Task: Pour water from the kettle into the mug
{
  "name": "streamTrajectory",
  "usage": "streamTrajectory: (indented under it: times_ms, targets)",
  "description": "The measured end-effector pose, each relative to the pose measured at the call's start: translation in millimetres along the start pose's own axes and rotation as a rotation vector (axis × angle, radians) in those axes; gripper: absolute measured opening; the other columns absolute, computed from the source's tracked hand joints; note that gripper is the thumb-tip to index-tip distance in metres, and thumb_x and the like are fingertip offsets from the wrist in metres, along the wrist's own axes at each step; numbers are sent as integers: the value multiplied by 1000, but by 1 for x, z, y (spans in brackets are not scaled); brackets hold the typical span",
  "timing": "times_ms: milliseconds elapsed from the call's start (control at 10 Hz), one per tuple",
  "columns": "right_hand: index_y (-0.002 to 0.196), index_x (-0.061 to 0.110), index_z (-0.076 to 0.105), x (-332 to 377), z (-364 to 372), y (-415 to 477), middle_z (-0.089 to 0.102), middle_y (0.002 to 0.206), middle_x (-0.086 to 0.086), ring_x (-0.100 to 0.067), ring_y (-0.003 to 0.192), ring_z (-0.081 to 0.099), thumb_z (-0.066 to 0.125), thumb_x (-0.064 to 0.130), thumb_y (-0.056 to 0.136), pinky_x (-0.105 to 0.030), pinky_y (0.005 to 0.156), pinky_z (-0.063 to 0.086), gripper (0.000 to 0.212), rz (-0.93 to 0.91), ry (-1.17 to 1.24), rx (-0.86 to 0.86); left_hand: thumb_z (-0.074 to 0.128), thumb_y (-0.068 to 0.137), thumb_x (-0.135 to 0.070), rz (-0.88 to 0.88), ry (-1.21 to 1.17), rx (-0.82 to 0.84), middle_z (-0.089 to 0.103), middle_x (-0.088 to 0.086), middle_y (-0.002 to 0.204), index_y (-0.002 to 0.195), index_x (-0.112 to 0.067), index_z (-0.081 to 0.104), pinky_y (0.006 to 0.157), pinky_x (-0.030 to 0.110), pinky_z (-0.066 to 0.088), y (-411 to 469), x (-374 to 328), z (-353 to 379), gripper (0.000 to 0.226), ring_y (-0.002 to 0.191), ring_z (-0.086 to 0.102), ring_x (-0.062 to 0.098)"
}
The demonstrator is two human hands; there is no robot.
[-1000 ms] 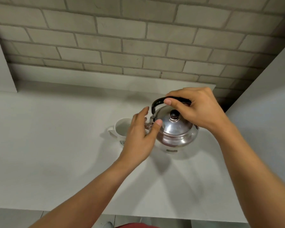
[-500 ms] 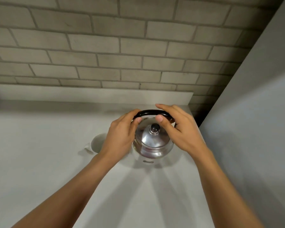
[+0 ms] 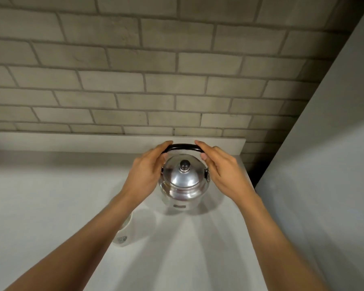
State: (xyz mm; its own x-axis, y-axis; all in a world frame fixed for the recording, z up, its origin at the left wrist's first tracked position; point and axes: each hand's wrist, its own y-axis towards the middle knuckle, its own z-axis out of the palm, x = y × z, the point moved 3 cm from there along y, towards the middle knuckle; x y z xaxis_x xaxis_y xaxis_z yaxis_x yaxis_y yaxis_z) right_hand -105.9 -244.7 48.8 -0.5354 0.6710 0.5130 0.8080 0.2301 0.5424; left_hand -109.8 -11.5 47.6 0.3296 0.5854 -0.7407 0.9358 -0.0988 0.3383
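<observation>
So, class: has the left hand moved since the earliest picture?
Yes. Against the kettle standing on the counter, the left hand went up from its spout side, near the mug, onto the handle.
</observation>
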Motion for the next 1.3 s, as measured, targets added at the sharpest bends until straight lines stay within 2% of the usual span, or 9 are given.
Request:
streamTrajectory:
  times_ms: [100, 200, 400, 600, 900, 1000, 1100, 1200, 1300]
  targets:
    - [150, 26, 52, -27, 15, 26, 57, 90, 9, -2, 80, 56, 48, 26, 109, -16, 82, 44, 42, 32, 13, 61, 51, 113, -12, 0, 26, -7, 77, 10, 123, 151, -20, 61, 84, -3, 38, 30, 16, 7, 40, 104, 66, 20]
    - [154, 26, 46, -52, 35, 49, 58, 101, 11, -10, 88, 58, 45, 25, 108, -26, 88, 48, 45, 75, -13, 148, 50, 113, -11, -42, 14, 5, 77, 14, 127, 152, -17, 60, 84, -3, 38, 56, 35, 15, 41, 106, 67, 22]
    - [153, 25, 45, -86, 70, 79, 62, 111, 3, -22, 96, 64, 42, 22, 109, -37, 93, 53, 44, 200, -2, 308, 43, 115, -17, -199, 10, 109, 70, 16, 137, 156, -28, 54, 106, 41, 52, 97, 74, 35, 44, 119, 68, 35]
    - [149, 28, 50, -103, 93, 95, 64, 108, -3, -20, 96, 62, 44, 12, 106, -38, 92, 53, 46, 227, 12, 329, 47, 114, -13, -243, -35, 112, 72, 15, 138, 152, -25, 60, 108, 49, 55, 114, 101, 43, 42, 124, 68, 37]
    - [150, 28, 50, -114, 109, 110, 63, 111, -4, -17, 96, 62, 43, 14, 108, -26, 88, 50, 45, 219, 36, 312, 49, 113, -13, -220, -85, 88, 74, 9, 115, 145, -32, 64, 94, 45, 60, 131, 126, 49, 41, 101, 69, 29]
    - [150, 31, 48, -116, 110, 111, 63, 110, -5, -18, 96, 61, 44, 14, 108, -22, 86, 48, 46, 203, 30, 305, 49, 113, -14, -229, -106, 86, 74, 12, 127, 146, -31, 63, 100, 48, 57, 134, 131, 51, 40, 114, 70, 36]
    - [151, 35, 48, -114, 107, 112, 63, 113, -7, -18, 95, 62, 46, 13, 107, -30, 90, 53, 50, 216, 26, 317, 52, 112, -14, -230, -112, 96, 71, 2, 135, 146, -34, 63, 107, 45, 56, 134, 129, 47, 41, 124, 69, 33]
    - [158, 40, 35, -111, 101, 108, 56, 138, -1, -12, 101, 61, 54, 26, 106, -26, 96, 46, 57, 255, 25, 347, 61, 108, -16, -204, -50, 104, 56, 8, 157, 157, -34, 51, 115, 39, 48, 137, 128, 45, 54, 140, 59, 32]
    - [160, 32, 33, -104, 86, 102, 46, 152, 3, -17, 117, 62, 57, 35, 104, -36, 103, 50, 60, 303, -8, 232, 65, 106, -25, -112, 41, 79, 46, 4, 164, 163, -36, 41, 114, 27, 36, 139, 112, 34, 62, 150, 48, 24]
